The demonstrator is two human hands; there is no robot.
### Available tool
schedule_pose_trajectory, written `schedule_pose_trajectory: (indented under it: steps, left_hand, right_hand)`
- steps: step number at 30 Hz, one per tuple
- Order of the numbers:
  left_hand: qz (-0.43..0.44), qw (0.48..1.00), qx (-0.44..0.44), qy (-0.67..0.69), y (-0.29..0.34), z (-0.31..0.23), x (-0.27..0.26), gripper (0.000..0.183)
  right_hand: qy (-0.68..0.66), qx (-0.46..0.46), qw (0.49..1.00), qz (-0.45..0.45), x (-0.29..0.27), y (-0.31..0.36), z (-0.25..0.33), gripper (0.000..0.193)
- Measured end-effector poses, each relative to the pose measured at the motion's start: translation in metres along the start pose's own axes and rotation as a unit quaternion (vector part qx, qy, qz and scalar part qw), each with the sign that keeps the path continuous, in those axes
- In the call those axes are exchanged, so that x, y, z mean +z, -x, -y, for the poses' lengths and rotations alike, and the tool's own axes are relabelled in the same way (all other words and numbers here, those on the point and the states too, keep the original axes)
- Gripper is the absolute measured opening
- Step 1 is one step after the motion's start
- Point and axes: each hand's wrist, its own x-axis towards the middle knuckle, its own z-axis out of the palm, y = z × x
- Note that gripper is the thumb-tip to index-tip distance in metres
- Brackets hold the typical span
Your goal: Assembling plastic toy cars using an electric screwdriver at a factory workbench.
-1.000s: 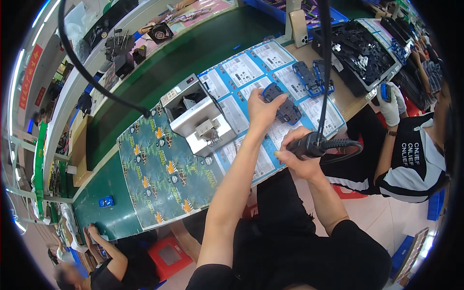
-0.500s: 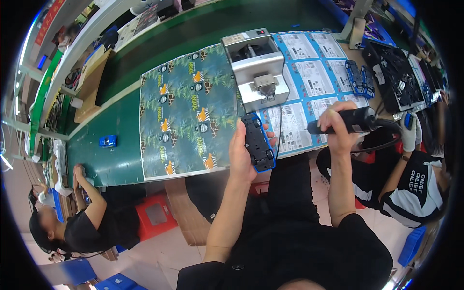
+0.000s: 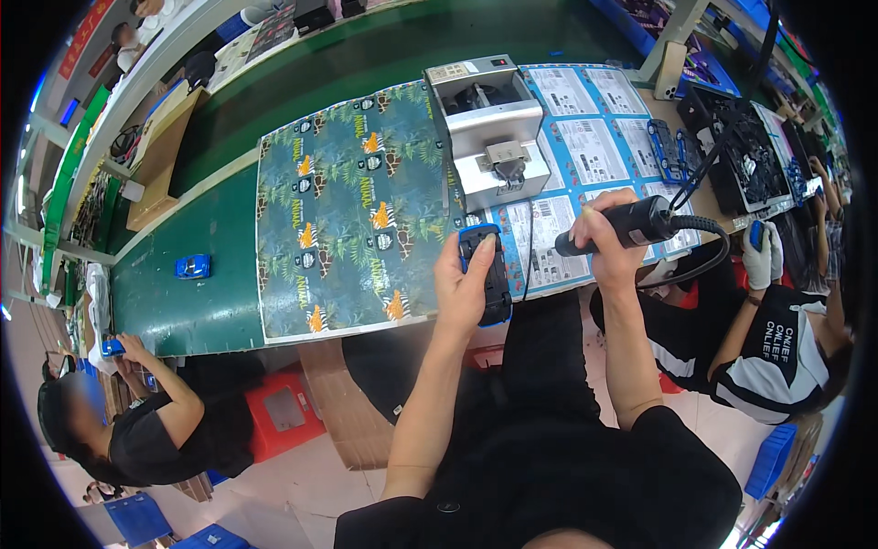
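The left hand [image 3: 465,291] grips a blue-and-black toy car [image 3: 497,285] mid-frame; apart from it, the right hand [image 3: 611,245] clasps a black tool [image 3: 646,220] right of centre.

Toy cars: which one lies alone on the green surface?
The blue car left of the animal-print sheet; the left hand holds another, two lie beside the black bin.

Both bare forearms [image 3: 432,398] extended forward. Left hand [image 3: 465,285] gripping, thumb [image 3: 481,259] pressed on top; right hand [image 3: 611,242] clenched, fingers [image 3: 594,233] curled.
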Motion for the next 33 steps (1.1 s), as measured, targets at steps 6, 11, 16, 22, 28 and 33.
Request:
schedule_pose_trajectory:
  steps: [6, 11, 16, 22, 28, 33]
  left_hand:
    - [-0.005, 1.000, 0.001, -0.030, -0.003, 0.009, 0.010, 0.023]
    - [-0.009, 0.999, -0.009, -0.035, -0.004, 0.014, 0.013, 0.024]
    - [0.009, 0.997, 0.024, -0.077, -0.005, 0.025, 0.004, 0.023]
    - [-0.021, 1.000, -0.012, -0.006, -0.004, 0.014, 0.012, 0.021]
    - [-0.002, 0.997, 0.015, -0.081, -0.010, 0.026, 0.001, 0.023]
    - [-0.028, 0.997, -0.050, -0.048, -0.012, 0.015, 0.012, 0.024]
  right_hand:
    - [-0.016, 0.028, 0.999, -0.014, 0.001, -0.004, 0.011, 0.016]
    - [-0.089, -0.013, 0.995, 0.053, 0.020, -0.010, 0.042, 0.013]
    - [-0.206, -0.064, 0.973, 0.088, 0.036, -0.025, 0.051, 0.017]
    - [-0.188, -0.016, 0.981, 0.046, 0.051, -0.020, 0.026, 0.019]
    - [-0.125, -0.053, 0.985, 0.110, 0.045, -0.026, 0.025, 0.019]
    - [-0.147, -0.098, 0.982, 0.061, 0.044, -0.060, 0.038, 0.009]
